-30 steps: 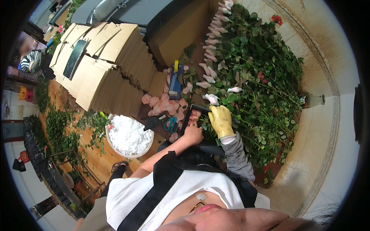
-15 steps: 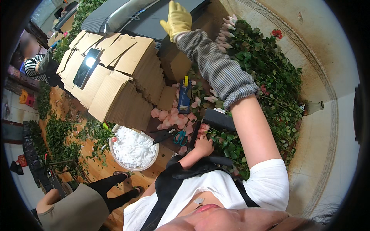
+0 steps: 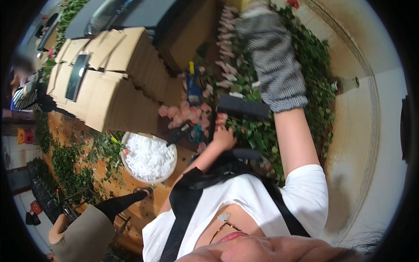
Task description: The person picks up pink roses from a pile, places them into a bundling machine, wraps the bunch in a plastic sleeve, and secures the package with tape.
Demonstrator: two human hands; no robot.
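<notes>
Head view has some pink blooms right at the left grip, just beside the black block and the leafy stems. They'd probably handle light and soft, with petals that bruise easily, so the firmer bit of stem under each head seems the safer place to hold. Left fingers are bent and seem to touch the blooms; can't tell if they're actually pinching one. Right grip is mostly cut off at the top edge beyond the grey striped sleeve, so no telling how far open it is or what it's holding.
</notes>
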